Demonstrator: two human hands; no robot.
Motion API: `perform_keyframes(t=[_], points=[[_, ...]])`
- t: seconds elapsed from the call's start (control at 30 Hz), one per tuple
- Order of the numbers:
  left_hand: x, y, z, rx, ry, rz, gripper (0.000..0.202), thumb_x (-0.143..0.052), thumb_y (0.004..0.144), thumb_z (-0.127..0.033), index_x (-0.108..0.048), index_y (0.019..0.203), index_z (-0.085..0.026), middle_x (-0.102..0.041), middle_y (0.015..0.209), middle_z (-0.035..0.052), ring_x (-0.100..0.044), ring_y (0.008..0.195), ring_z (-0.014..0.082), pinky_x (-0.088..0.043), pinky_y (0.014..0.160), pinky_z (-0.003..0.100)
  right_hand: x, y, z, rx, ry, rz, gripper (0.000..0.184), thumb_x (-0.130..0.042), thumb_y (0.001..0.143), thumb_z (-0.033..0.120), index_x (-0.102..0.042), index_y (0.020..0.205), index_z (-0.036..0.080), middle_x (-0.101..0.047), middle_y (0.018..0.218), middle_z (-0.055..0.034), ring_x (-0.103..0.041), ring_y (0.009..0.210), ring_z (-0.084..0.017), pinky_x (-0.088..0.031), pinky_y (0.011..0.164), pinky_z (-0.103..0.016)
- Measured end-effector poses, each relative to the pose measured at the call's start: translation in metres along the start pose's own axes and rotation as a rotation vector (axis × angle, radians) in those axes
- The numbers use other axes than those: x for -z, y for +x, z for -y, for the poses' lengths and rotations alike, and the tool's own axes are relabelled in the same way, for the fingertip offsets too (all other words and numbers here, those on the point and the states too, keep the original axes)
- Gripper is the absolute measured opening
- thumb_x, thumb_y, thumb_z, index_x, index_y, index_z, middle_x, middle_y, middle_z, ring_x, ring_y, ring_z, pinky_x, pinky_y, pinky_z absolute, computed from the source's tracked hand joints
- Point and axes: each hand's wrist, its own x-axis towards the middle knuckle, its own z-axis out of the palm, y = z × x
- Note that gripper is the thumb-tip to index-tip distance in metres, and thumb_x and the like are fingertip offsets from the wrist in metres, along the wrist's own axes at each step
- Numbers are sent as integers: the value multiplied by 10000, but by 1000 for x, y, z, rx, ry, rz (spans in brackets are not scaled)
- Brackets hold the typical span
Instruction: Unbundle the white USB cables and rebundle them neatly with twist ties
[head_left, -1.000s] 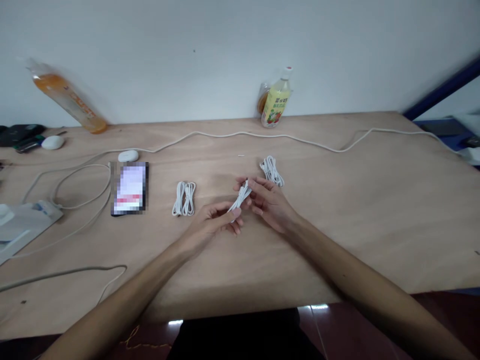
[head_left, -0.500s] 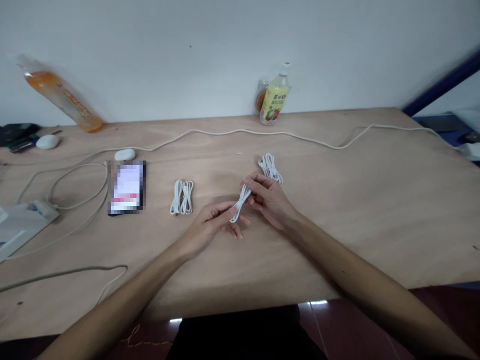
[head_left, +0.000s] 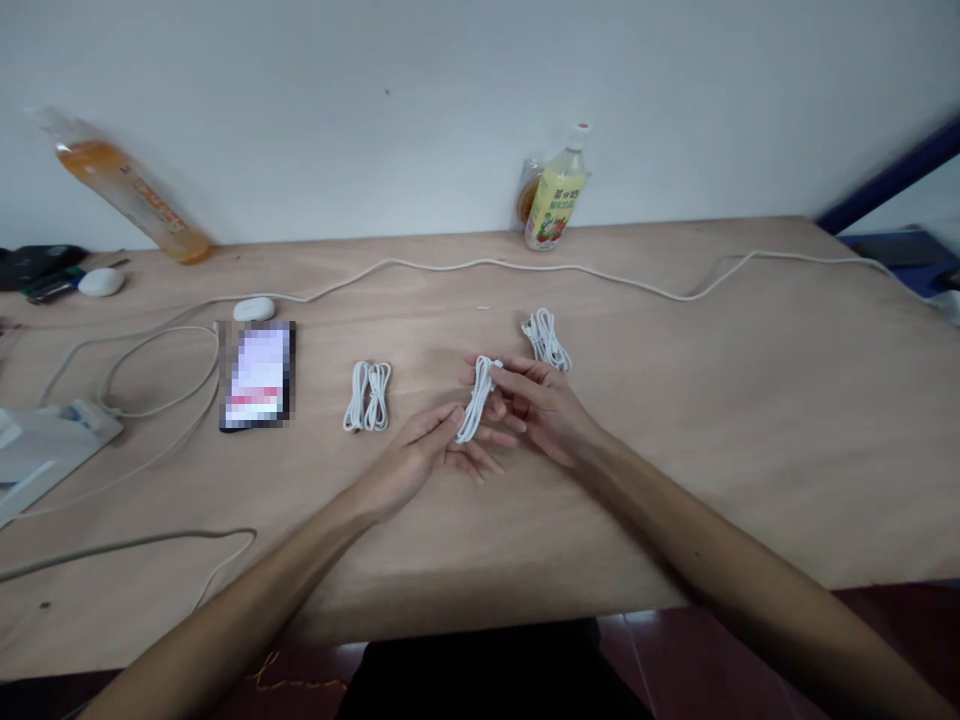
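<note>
Between my two hands a white coiled cable [head_left: 475, 402] is held above the wooden table [head_left: 645, 450]. My left hand [head_left: 429, 448] pinches its lower end with the thumb on top, the other fingers spread out beneath. At the upper end, the thumb and fingers of my right hand [head_left: 541, 400] grip the bundle. A second white cable bundle [head_left: 367, 396] lies on the table to the left of my left hand. Just beyond my right hand rests a third white cable bundle [head_left: 547, 339].
A phone [head_left: 259, 375] and a white earbud case [head_left: 253, 309] lie to the left. An orange drink bottle [head_left: 139, 200] and a yellow-labelled bottle [head_left: 557, 200] lean near the wall. One long white cord [head_left: 480, 262] crosses the table's back; other cords loop at left.
My right hand's fingers have opened out somewhat behind the coiled cable, and the bundle is turned a little more upright. The other bundles stay in place on the table.
</note>
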Motion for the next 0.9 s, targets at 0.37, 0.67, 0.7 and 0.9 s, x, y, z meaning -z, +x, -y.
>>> perform_keyframes(t=[0.37,0.67,0.7,0.9], points=[[-10,-2,-6,45,106,-13,410,-859,944,-408,-731,1252,-169,-810,1121,78,-806,797,182,-643,802,335,-1,2,-6,110,-191,-158,417,-978,690,546,-823,861,198,-591,590,62,-353,463,-57,-308,434,-234],[-8,-6,-3,67,-48,39,418,-750,1038,-399,-671,1378,-168,-789,1003,72,-807,802,206,-624,768,335,1,1,-3,60,-125,-116,436,-905,771,598,-879,970,211,-655,596,47,-362,466,-66,-424,486,-243],[-8,-6,-3,68,-84,47,422,-743,1043,-394,-677,1391,-165,-797,1014,86,-806,815,211,-619,778,339,2,0,-1,58,-111,-107,443,-904,770,598,-887,999,219,-733,671,23,-352,466,-62,-441,491,-247],[-7,-6,-5,89,-256,50,378,-722,1045,-383,-760,1318,-124,-812,1011,133,-776,809,218,-589,788,349,2,-1,4,74,-86,-68,416,-912,769,578,-904,1025,250,-874,1039,-69,-377,495,-51,-300,414,-211]])
